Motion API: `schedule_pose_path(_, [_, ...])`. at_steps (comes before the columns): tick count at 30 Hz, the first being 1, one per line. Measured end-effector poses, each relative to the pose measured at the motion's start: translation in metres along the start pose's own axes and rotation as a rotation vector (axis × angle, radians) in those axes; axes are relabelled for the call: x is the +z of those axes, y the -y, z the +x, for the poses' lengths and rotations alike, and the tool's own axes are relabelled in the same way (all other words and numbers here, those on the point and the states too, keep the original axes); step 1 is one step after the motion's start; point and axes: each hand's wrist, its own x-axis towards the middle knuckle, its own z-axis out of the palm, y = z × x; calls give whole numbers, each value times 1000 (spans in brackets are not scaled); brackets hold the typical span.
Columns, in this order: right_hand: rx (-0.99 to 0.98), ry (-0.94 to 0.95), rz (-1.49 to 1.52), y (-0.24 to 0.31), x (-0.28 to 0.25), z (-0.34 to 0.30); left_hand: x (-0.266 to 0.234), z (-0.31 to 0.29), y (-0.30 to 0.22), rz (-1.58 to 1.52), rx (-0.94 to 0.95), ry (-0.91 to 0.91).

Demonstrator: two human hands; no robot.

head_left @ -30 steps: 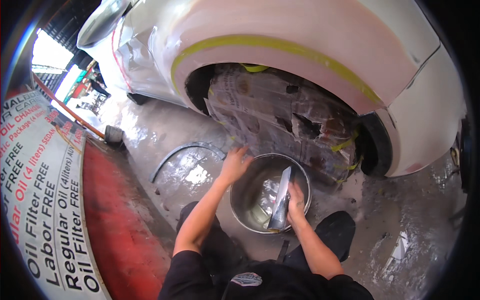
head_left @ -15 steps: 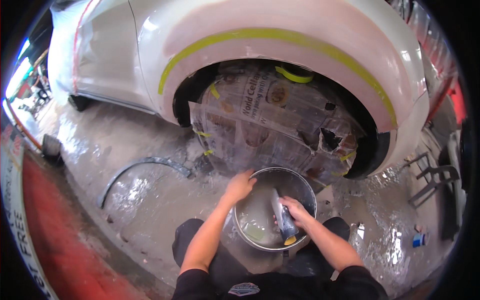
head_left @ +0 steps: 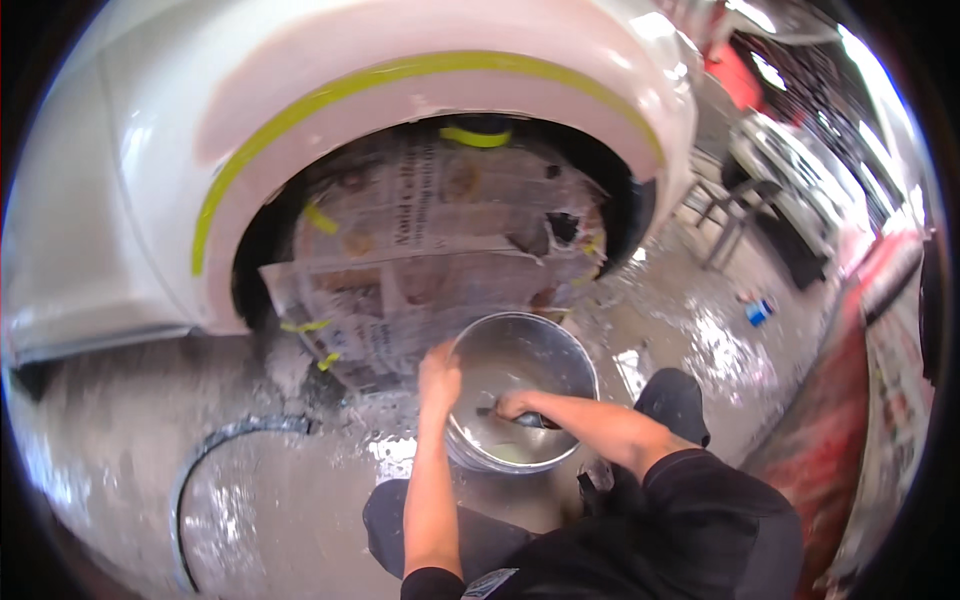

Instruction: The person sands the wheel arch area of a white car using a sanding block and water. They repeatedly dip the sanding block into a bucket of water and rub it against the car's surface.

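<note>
A round metal bucket of cloudy grey water stands between my knees. My left hand is closed on its left rim. My right hand reaches down into the bucket, fingers wrapped round a dark sanding block at the water; hand and blur hide much of the block. In front of me is a car fender, white with a pinkish sanded area, and a strip of yellow-green tape follows its wheel arch. Newspaper covers the wheel below.
A curved grey hose-like strip lies on the wet floor to the left. At the right stand a dark chair and a small blue can. A red-painted strip runs along the far right.
My view has swung right, shifting the car leftward. My right hand has lowered the sanding block from above the water deeper into the bucket. My left hand stays on the rim.
</note>
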Motion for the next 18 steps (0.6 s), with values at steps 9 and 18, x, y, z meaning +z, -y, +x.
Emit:
schedule_pose_path(9, [-252, -634, 714, 83, -166, -253, -23, 3, 2, -67, -43, 42])
schedule_pose_path(18, [-303, -1189, 463, 51, -179, -290, -22, 1, -2, -18, -1, 55])
